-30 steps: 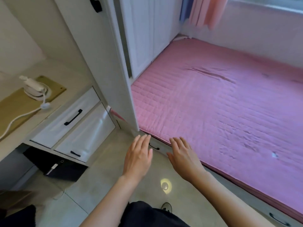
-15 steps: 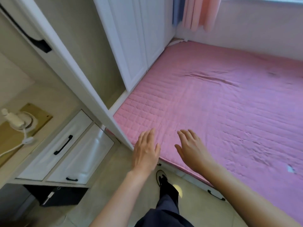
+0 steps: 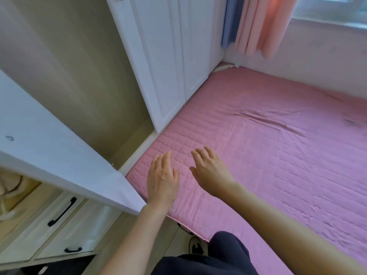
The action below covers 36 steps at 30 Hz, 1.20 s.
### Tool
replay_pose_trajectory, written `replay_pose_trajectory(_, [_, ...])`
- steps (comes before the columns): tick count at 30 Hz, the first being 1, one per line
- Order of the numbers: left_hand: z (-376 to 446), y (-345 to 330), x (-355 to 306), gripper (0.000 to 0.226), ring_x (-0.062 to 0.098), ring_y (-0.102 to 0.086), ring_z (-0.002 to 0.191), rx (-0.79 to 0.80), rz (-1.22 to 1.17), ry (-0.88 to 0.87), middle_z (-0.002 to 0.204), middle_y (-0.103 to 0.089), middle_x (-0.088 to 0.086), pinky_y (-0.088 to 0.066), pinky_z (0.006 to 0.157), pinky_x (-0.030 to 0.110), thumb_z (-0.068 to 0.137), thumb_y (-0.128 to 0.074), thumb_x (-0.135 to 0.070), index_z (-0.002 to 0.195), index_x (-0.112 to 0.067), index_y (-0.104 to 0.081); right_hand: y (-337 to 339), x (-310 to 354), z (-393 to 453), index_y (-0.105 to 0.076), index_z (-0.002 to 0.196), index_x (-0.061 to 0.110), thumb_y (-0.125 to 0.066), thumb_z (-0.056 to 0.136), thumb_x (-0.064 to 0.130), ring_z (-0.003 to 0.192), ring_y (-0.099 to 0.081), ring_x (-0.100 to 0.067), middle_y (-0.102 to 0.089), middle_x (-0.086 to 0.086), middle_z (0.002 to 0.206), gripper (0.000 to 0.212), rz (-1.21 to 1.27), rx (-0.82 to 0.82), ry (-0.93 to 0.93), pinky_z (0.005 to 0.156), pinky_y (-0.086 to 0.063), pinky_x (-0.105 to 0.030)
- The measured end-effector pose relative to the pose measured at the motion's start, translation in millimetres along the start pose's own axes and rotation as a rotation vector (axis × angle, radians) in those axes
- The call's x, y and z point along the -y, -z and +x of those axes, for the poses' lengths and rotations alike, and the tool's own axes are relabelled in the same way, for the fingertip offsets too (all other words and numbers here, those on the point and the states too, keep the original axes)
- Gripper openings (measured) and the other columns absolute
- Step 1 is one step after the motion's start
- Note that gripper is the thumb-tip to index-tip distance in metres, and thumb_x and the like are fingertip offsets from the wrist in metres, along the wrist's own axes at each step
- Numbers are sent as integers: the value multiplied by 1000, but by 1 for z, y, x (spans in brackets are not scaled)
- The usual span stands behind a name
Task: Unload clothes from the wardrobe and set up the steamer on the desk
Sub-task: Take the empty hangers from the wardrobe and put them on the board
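The white wardrobe point(image 3: 164, 56) stands at the left, one door point(image 3: 59, 155) swung open toward me. The compartment behind it point(image 3: 83, 80) shows bare beige walls and no clothes. My left hand point(image 3: 161, 178) and my right hand point(image 3: 211, 171) reach forward side by side over the near corner of the pink quilted mattress point(image 3: 268, 155), fingers straight, holding nothing. At the far left edge only a blurred sliver of the desk point(image 3: 12, 197) with the steamer's white cord shows; the steamer itself is out of view.
White drawers with black handles point(image 3: 62, 212) sit under the desk at lower left. Pink and blue curtains point(image 3: 258, 24) hang at the back by a window. My dark-trousered knee point(image 3: 226, 247) and a shoe are at the mattress's edge.
I have stepped closer to the bed and wardrobe. Both hands moved forward from above the floor to above the mattress corner. The desk and steamer slid out of view to the left.
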<state>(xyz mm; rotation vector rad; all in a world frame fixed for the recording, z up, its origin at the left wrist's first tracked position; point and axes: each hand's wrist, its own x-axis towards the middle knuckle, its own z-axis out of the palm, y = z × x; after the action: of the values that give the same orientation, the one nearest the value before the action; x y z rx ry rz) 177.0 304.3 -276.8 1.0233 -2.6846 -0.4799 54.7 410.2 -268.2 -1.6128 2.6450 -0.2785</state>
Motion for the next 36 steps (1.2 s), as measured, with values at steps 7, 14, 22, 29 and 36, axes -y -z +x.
replay_pose_trajectory(7, [55,8,8,44,21,-46,124,-173,-50,137,136,-50,7,-46,96,32,93,-54,-18,135,-12,-45,6,-8,78,-54,123,0,-60,88,30,111,-56,-37,-61,-16,117,46,-37,-74,168,103,-41,-44])
replay_pose_trajectory(14, [123,19,19,44,25,-44,128,-366,-43,317,135,-52,7,-51,94,38,93,-56,-17,135,-12,-45,20,-11,179,-46,133,3,-51,95,32,129,-43,-38,-52,-14,132,49,-18,-91,397,109,-35,-43])
replay_pose_trajectory(22, [185,71,37,46,27,-47,123,-519,131,432,129,-54,9,-51,93,40,90,-58,-15,134,-9,-45,62,6,279,-53,127,1,-60,89,27,122,-50,-39,-60,-15,123,47,31,-173,655,104,-40,-43])
replay_pose_trajectory(29, [201,153,61,42,28,-45,125,-656,261,502,129,-53,11,-48,98,41,89,-57,-9,130,-6,-48,109,66,341,-45,134,8,-46,97,33,133,-39,-32,-51,-10,136,45,101,-236,822,111,-30,-40])
replay_pose_trajectory(36, [219,238,80,50,24,-39,129,-799,203,581,137,-48,7,-44,95,39,90,-50,-10,140,-13,-39,154,130,380,-39,138,9,-37,99,28,134,-35,-28,-44,-8,141,44,151,-292,911,112,-30,-37])
